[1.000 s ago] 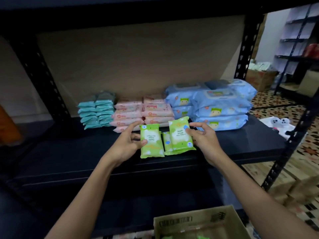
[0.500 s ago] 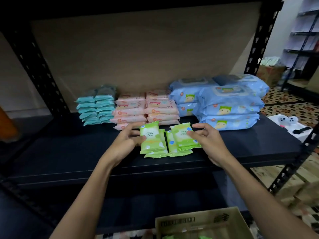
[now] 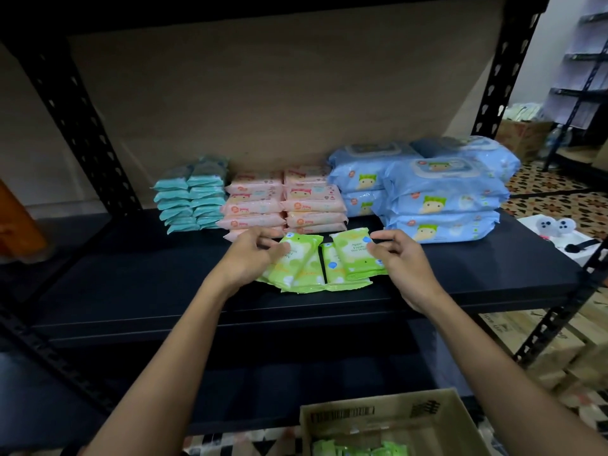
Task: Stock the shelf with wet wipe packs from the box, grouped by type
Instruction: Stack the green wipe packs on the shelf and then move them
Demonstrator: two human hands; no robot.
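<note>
Here we see only part of the box [image 3: 388, 419]: its lower half is cut off by the frame, and the green packs inside it [image 3: 358, 450] show just their top edges. Our left hand [image 3: 250, 255] covers the left side of the green packs on the shelf [image 3: 316, 264], so we cannot count how many lie under it. The print on the teal packs [image 3: 190, 200] is too small to read.

The green packs sit close to the front edge of the shelf [image 3: 131, 274], just ahead of the pink packs [image 3: 286, 202]. The blue packs [image 3: 437, 192] fill the right rear, reaching near the right edge. Bare shelf lies to the left of our hands and in front of the teal stack.

Our left hand pinches the top left green pack with curled fingers; our right hand [image 3: 401, 258] pinches the right pack at its edge. The hands are apart, one per pile.

Compared with a second ago, the green packs have gone from tilted up to lying lower, in two fanned piles.
</note>
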